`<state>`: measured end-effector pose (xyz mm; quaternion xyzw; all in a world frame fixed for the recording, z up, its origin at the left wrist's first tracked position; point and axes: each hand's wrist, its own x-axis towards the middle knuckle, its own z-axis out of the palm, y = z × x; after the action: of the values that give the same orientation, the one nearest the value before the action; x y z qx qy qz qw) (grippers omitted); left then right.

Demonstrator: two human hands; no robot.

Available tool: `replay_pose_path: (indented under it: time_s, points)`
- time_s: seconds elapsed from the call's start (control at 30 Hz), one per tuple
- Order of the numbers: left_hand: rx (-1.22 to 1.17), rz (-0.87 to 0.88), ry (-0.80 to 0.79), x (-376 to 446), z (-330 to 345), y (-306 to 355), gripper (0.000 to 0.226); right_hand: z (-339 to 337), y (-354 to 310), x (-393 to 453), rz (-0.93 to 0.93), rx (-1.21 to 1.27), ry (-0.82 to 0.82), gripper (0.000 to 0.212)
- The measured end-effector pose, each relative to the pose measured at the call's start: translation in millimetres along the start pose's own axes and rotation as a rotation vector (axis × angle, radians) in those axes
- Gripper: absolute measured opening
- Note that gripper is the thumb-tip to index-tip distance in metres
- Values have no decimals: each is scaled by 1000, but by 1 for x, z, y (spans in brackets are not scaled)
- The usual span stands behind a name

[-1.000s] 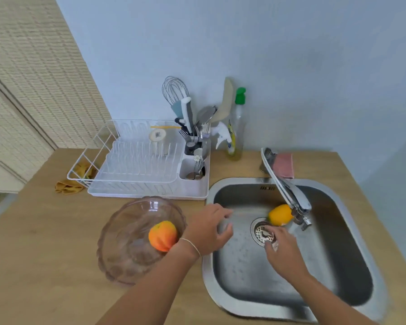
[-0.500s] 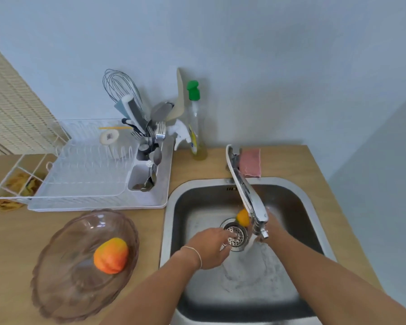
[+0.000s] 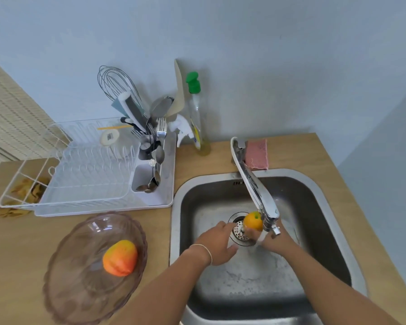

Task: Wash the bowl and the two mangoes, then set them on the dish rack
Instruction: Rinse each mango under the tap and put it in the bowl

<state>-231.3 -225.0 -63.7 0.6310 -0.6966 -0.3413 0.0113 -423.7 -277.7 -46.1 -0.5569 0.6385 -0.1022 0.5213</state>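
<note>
A yellow-orange mango (image 3: 253, 221) sits under the tap spout in the steel sink (image 3: 314, 188), with water running over it. My right hand (image 3: 275, 239) holds it from below and the right, partly hidden by the tap. My left hand (image 3: 217, 242) is beside it on the left, fingers spread, close to or touching it. A second orange mango (image 3: 120, 257) lies in the clear brownish glass bowl (image 3: 80, 289) on the counter left of the sink. The white dish rack (image 3: 85, 174) stands behind the bowl.
The chrome tap (image 3: 256, 188) reaches over the drain (image 3: 238, 228). A cutlery holder (image 3: 150, 160) with a whisk and spoons fills the rack's right end. A green-capped soap bottle (image 3: 196, 113) and a pink sponge (image 3: 256, 153) stand at the back. A yellow cloth (image 3: 26, 188) lies far left.
My left hand left the bowl's rim and came into the sink beside the mango. My right hand raised the mango under the running water. The view shifted right.
</note>
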Motion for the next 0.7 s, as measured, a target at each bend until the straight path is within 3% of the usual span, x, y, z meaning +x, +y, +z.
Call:
replay_pose_path:
  time_s: [0.07,0.13,0.3,0.47,0.6,0.7]
  points:
    - [-63,-49,6,1,2,5,79,9,16,-6,-40,143,-23,61]
    - [-152,-57,20,3,4,10,86,15,33,-15,6,418,-57,50]
    - [-227,65,76,1,6,25,75,18,56,-34,-12,827,-61,44]
    - [-221,95,107,0,10,45,65,6,59,-46,-77,787,32,49]
    - [-324,76,183,3,14,55,62,0,58,-46,33,724,122,37]
    - [-484,6,261,3,9,57,56,-3,57,-41,165,702,129,45]
